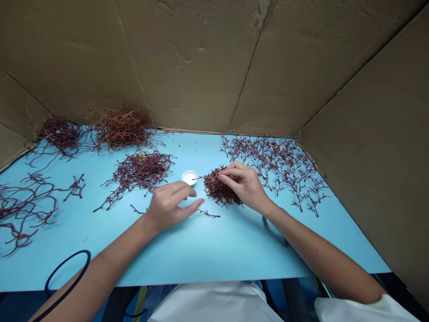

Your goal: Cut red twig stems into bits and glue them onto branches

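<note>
My right hand (244,184) pinches a small bundle of dark red branched twigs (217,190), holding it just above the blue table (208,250). One thin stem of the bundle points left toward a small round white dish (189,177). My left hand (171,205) rests on the table just left of the bundle, fingers loosely extended and apart, holding nothing. A single loose twig (208,214) lies under its fingertips.
Heaps of red twigs lie at the middle left (139,172), back left (120,127) and far left (60,133). Larger branches (23,208) spread at the left edge. Separated sprigs (278,165) cover the right. Cardboard walls (201,62) enclose the table. A black cable (67,273) loops at the front.
</note>
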{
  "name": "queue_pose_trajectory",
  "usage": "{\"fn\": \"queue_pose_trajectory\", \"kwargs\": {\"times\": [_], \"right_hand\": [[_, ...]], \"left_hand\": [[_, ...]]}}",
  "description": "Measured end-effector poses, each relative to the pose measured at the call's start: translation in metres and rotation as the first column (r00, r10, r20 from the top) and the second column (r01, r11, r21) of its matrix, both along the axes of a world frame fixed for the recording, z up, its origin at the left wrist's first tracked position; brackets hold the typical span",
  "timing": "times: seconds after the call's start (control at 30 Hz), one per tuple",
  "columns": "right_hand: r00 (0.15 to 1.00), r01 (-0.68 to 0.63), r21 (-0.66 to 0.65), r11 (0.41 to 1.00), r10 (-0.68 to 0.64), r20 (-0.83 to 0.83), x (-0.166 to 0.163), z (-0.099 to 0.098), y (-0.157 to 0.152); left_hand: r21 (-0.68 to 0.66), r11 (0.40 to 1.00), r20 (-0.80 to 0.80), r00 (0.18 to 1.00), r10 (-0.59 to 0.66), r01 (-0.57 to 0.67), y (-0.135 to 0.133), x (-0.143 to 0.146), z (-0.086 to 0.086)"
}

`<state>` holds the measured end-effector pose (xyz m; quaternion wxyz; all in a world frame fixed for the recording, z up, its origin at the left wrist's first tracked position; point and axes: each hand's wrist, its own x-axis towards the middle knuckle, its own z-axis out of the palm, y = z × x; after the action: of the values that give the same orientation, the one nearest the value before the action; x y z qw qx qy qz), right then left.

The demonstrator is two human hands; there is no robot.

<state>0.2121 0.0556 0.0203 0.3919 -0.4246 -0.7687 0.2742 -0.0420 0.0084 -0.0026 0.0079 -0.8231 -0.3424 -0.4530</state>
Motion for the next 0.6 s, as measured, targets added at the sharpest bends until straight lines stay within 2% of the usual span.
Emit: {"fn": "queue_pose_trajectory", "kwargs": {"times": [0.07,0.1,0.17,0.23,0.33,0.6], "right_hand": [[0.999,-0.026,-0.004,1.000,0.026,0.031,-0.011,-0.001,0.011],[0.998,-0.039,0.001,0.999,0.039,0.049,-0.016,-0.002,0.015],[0.995,-0.058,0.024,0.998,0.055,0.088,-0.025,-0.003,0.021],[0.990,-0.073,0.045,0.996,0.067,0.126,-0.032,-0.005,0.026],[0.979,-0.106,0.056,0.993,0.094,0.183,-0.037,-0.008,0.032],[0.959,-0.157,0.071,0.985,0.135,0.248,-0.045,-0.016,0.039]], "left_hand": [[-0.060,0.983,0.132,0.975,0.178,-0.171,0.008,-0.009,0.005],[-0.144,0.964,0.156,0.957,0.246,-0.224,0.014,-0.014,0.006],[-0.322,0.915,0.139,0.944,0.300,-0.243,0.025,-0.024,0.006],[-0.452,0.865,0.106,0.949,0.296,-0.219,0.034,-0.033,0.004],[-0.570,0.802,0.076,0.960,0.268,-0.179,0.042,-0.040,0.000],[-0.683,0.713,0.085,0.952,0.293,-0.158,0.050,-0.044,-0.008]]}}
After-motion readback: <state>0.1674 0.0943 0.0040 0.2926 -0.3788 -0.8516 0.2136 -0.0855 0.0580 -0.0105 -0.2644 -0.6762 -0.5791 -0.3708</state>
